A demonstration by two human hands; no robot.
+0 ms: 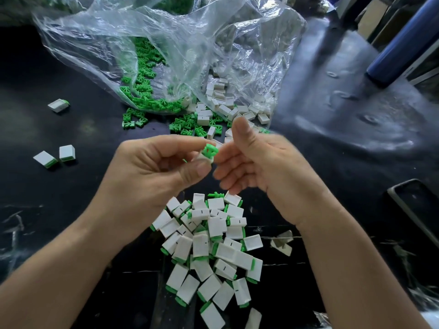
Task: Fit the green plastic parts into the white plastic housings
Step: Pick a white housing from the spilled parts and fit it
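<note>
My left hand (152, 167) pinches a white housing with a green part (209, 150) sticking out of its top, held above the table's middle. My right hand (263, 167) is close beside it on the right, thumb raised and fingers loosely bent, fingertips near the piece; whether they touch it is unclear. Loose green parts (142, 91) spill from a clear plastic bag (152, 39) at the back. Loose white housings (221, 108) lie to their right, partly under the plastic. A pile of fitted white-and-green pieces (209, 245) lies below my hands.
Three fitted pieces lie apart on the dark table at the left (58, 105) (55, 156). A dark blue cylinder (403, 43) stands at the back right. A black phone-like slab (418, 210) lies at the right edge.
</note>
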